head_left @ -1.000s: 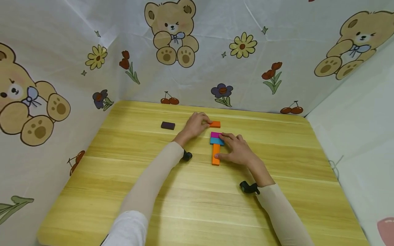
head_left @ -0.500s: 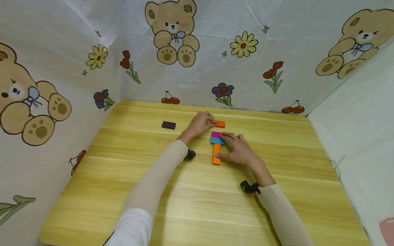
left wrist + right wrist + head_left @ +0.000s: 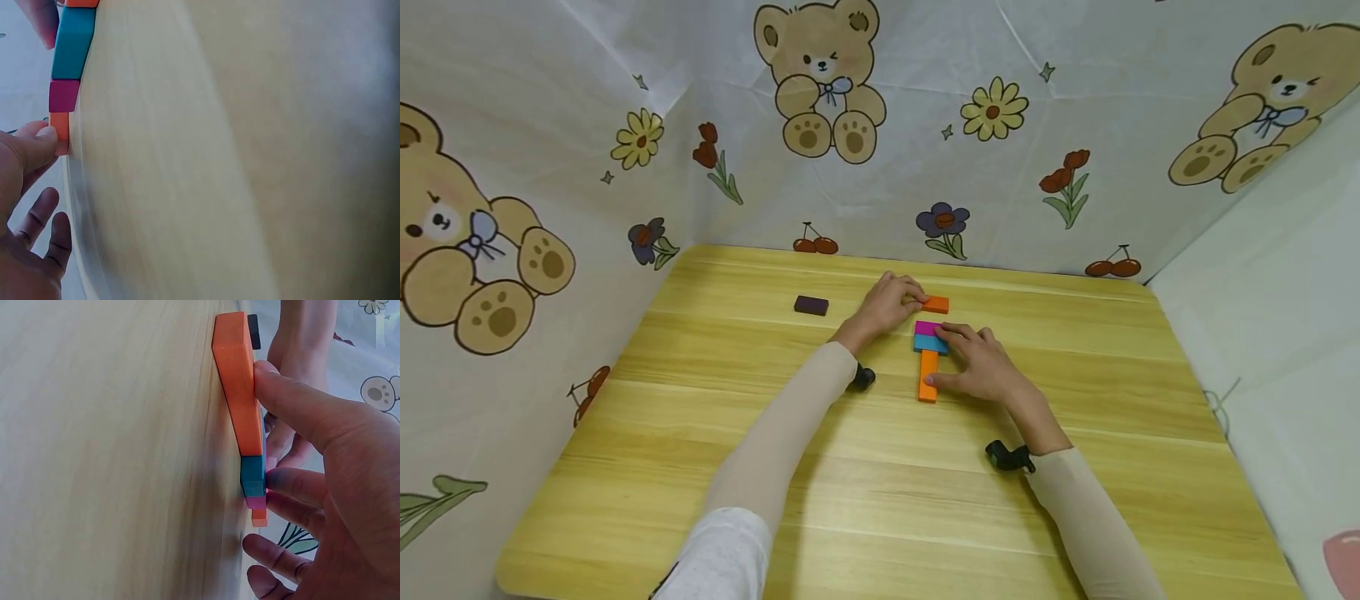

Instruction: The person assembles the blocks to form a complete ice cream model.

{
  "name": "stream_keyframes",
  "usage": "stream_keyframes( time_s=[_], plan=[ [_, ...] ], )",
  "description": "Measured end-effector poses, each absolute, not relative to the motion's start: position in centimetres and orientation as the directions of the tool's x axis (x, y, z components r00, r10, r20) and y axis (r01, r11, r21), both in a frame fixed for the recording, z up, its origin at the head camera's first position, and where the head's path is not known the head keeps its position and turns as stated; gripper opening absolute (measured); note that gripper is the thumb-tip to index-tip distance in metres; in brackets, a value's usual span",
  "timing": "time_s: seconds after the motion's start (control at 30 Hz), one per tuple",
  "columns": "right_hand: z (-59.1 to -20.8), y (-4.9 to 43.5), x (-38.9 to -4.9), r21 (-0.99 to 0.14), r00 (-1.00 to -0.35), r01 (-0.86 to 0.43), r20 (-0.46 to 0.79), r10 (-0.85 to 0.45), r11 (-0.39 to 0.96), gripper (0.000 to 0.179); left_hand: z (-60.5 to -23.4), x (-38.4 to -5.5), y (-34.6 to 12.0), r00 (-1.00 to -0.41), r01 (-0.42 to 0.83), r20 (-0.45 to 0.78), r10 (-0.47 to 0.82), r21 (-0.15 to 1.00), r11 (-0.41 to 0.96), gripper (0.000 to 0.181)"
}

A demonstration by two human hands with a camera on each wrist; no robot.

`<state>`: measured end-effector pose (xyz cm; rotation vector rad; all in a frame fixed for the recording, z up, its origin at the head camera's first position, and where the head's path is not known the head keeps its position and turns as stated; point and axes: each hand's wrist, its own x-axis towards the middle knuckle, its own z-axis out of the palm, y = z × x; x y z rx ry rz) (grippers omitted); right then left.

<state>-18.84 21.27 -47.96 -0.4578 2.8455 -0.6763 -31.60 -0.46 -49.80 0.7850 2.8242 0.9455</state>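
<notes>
Left grip (image 3: 886, 304): I'm watching thumb and forefinger pinching the far orange block (image 3: 937, 304), which is lying just beyond the magenta block (image 3: 925, 328), a gap showing.
Right grip (image 3: 977, 360): fingers are standing apart, thumb touching the near orange block (image 3: 928, 367), forefinger resting on the magenta block.
Blue block (image 3: 930, 343): it's lying crosswise, touching magenta and near orange.
Dark block (image 3: 811, 306): sitting well apart, off to my left.
Bench (image 3: 880, 508): pale wood grain, carrying every block.
Sheeting (image 3: 917, 50): rising white behind, showing bears, flowers, cherries.
</notes>
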Motion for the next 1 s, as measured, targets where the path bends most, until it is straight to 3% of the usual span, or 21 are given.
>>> stream_keyframes(
  time_s=[1.0],
  plan=[
    [-47.7, 21.3, -18.9, -0.469, -0.934, -0.262, -0.098, -0.345, 0.844, 0.099, -49.6, -30.3, -1.4, -0.824, 0.494, 0.07, 0.562, 0.575, 0.652, 0.025]
  ],
)
